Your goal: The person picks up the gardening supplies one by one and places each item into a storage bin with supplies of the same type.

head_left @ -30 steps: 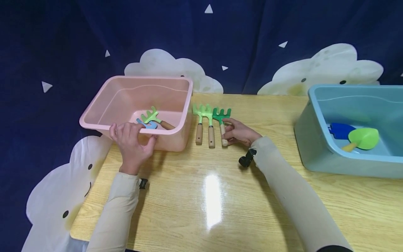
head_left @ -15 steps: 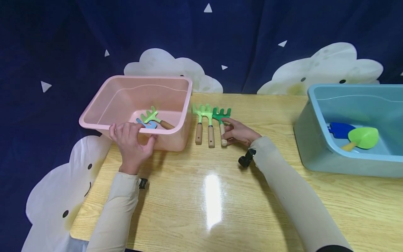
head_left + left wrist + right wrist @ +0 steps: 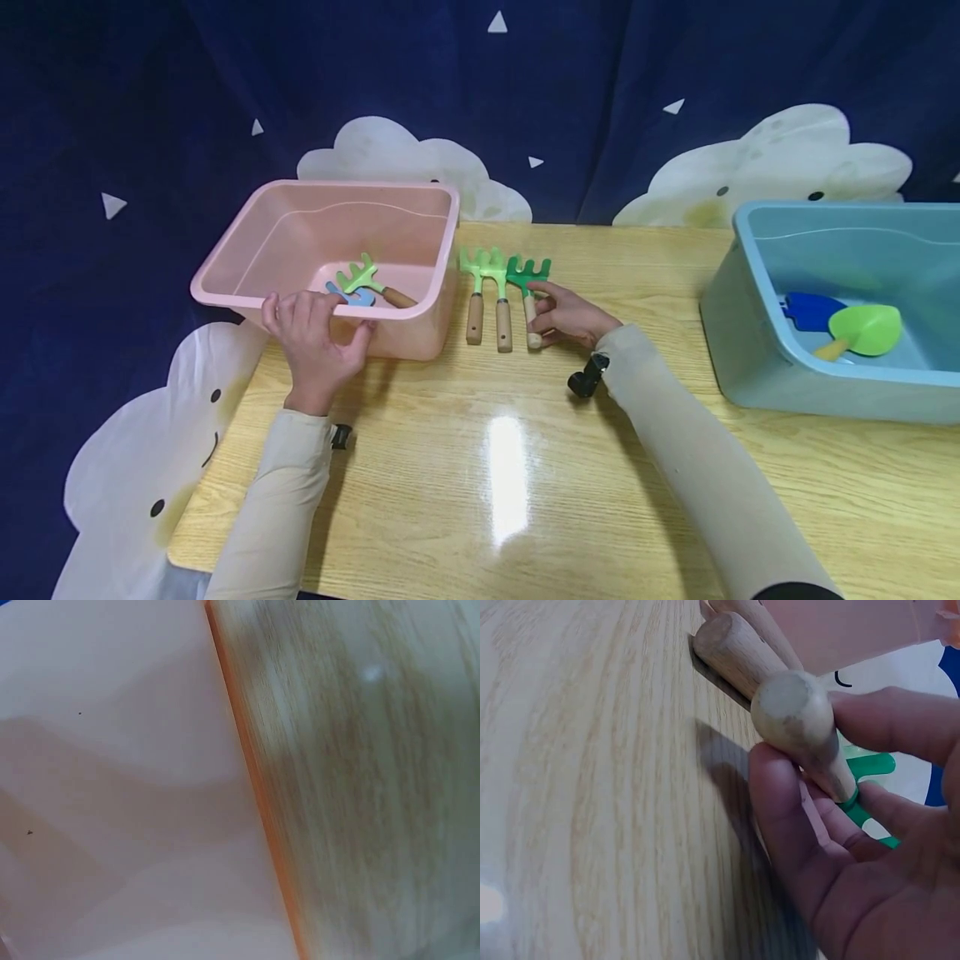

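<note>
At the left of the head view, my left hand [image 3: 315, 354] grips the near rim of a pink plastic bin [image 3: 408, 337], fingers over the edge and thumb outside. Inside lie a light green hand rake [image 3: 362, 275] and a light blue tool [image 3: 358, 297], partly hidden by the rim. My right hand [image 3: 573, 317] pinches the pale wooden handle of a dark green hand rake [image 3: 529, 272]; the right wrist view shows the handle's rounded end [image 3: 791, 712] between thumb and fingers. Two light green rakes, one in the middle [image 3: 503, 321] and one leftmost [image 3: 475, 317], lie beside it.
A blue-grey bin [image 3: 825, 392] stands at the right, holding a dark blue tool [image 3: 813, 311] and a lime green shovel [image 3: 870, 329]. Behind the wooden table [image 3: 435, 492] hangs a navy curtain [image 3: 570, 75] with white clouds. The left wrist view shows the bin's wall [image 3: 135, 787].
</note>
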The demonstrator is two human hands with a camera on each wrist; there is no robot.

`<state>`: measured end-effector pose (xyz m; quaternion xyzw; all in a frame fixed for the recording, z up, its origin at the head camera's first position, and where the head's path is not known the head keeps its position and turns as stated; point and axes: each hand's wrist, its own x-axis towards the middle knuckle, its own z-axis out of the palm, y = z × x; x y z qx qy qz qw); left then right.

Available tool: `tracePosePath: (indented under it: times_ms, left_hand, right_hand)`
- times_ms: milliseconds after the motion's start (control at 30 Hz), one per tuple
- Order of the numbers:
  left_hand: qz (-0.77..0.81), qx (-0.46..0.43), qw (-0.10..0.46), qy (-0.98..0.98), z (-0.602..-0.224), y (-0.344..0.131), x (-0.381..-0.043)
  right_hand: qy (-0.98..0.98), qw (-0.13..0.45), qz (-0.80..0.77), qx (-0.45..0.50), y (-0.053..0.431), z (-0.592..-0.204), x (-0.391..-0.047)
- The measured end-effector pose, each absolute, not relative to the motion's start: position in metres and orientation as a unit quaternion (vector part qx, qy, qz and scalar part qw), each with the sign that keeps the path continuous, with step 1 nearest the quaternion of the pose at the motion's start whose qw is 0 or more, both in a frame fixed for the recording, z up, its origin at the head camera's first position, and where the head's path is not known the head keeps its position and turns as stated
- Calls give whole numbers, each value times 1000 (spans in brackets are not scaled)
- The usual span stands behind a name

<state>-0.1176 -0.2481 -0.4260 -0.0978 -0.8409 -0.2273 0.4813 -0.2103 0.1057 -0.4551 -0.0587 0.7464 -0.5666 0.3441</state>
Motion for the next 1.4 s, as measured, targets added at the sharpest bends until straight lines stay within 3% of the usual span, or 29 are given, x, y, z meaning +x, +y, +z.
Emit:
tracePosePath:
  times_ms: [1400]
  left_hand:
    - [-228, -100, 481, -840, -426, -248, -117]
  right_hand:
    - [804, 293, -511, -79, 124, -430, -194]
